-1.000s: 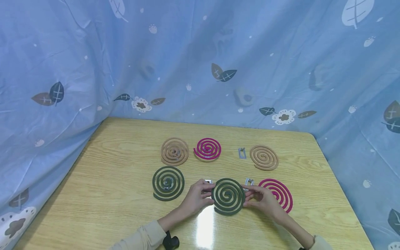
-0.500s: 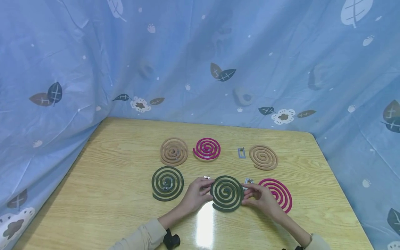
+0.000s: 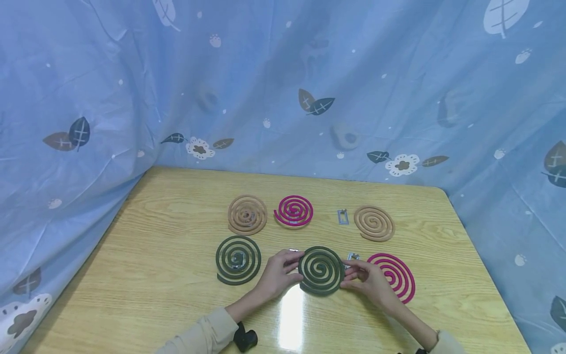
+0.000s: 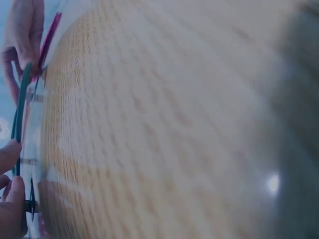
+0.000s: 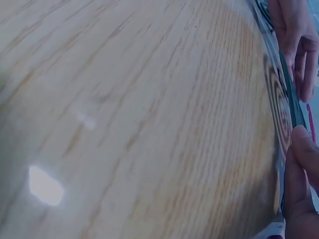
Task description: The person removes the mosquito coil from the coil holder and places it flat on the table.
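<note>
Both hands full with one part: left hand (image 3: 277,273) pinches the left edge of the dark green mosquito coil (image 3: 321,271), thumb against fingers, right hand (image 3: 371,281) pinches the right edge the same way. Doing this well, my view: hold at the two opposite rims only, light and equal pressure, no squeezing inward, since a thin spiral like this probably flexes or snaps easily. Move both wrists together so it doesn't twist; if one side sags, level it with the wrists instead of gripping harder. Keep fingertips clear of the small metal stands, easy to snag. Position: coil sits directly between my hands, face visible from above, nearly edge-on in both wrist views, and looks raised off the tabletop (image 3: 177,295). One metal stand (image 3: 294,250) shows just past my left fingertips, another metal stand (image 3: 352,257) just past the right ones. A magenta coil (image 3: 400,278) lies partly hidden by my right hand; a second green coil (image 3: 239,259) lies left of my left hand, over its own stand.
</note>
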A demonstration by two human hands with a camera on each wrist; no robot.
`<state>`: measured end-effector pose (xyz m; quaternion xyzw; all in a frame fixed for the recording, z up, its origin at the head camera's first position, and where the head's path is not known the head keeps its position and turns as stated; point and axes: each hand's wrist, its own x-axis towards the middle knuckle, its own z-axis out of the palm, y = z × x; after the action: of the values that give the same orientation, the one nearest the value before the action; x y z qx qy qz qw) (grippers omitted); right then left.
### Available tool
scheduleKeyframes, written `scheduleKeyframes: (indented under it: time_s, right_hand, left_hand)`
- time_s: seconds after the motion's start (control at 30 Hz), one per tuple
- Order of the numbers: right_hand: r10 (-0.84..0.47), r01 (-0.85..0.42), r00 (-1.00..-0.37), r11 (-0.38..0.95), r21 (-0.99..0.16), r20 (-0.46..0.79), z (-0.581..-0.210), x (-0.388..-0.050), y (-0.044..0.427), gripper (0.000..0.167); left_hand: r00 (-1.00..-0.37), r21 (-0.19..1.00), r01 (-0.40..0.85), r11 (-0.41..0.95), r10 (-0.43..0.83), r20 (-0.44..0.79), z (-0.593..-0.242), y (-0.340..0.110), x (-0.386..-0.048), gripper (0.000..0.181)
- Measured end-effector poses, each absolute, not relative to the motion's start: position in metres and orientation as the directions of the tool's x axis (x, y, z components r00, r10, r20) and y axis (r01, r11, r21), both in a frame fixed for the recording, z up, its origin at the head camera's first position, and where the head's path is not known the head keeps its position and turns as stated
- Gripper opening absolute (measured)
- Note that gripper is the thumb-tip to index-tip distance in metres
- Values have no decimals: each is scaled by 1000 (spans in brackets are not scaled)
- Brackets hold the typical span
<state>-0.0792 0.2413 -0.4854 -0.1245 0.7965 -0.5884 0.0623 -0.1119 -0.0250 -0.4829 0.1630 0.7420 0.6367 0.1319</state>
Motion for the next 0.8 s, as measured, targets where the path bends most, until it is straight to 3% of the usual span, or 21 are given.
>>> scheduleKeyframes:
  time_s: [0.5,0.8]
  right_hand:
    - [-241,-82,-970,404,-911,-19,-476,-85,238,56]
    - [-262,-54,-963,409,-911,-60,-469,-89,237,53]
  left_hand:
    - [-928,988,74,133,372,20,-485,-21,-114,49]
    - [-930,975,105,193,367,27,-487,-19,-114,49]
